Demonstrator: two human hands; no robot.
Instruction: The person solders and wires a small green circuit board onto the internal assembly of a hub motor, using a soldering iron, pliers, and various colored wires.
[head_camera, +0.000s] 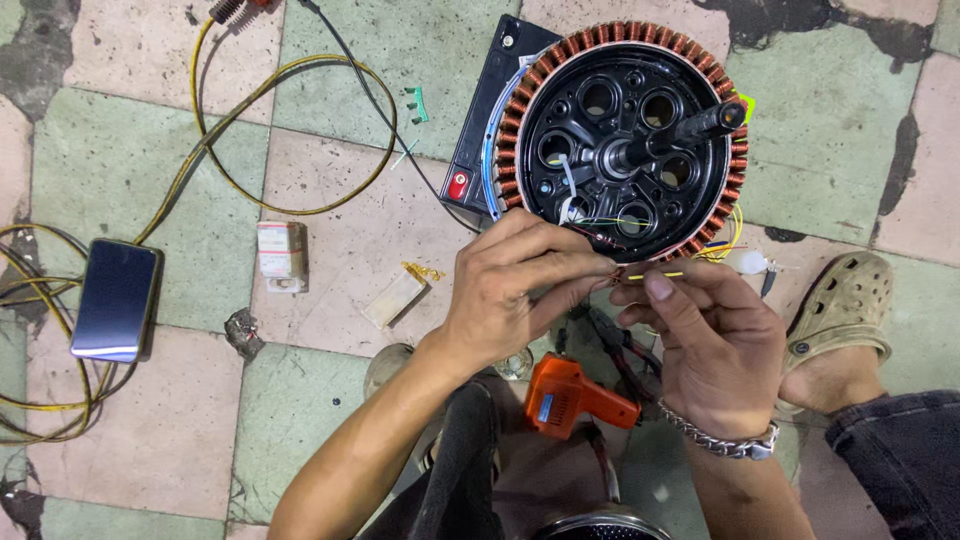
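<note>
While we crouch over the motor stator (625, 140), our left hand (515, 290) and right hand (705, 340) meet just below its copper-wound rim, fingertips pinched together on thin wires (625, 272) trailing from the stator. Behind the stator lies a black battery (480, 130). Below the hands, an orange heat gun (570, 395) rests on the tiled floor (330, 400). Well left of the stator sit a small box (282, 255), a phone (115, 298) and looping yellow cable (290, 120). Right of our hands, a sandalled foot (840, 310).
</note>
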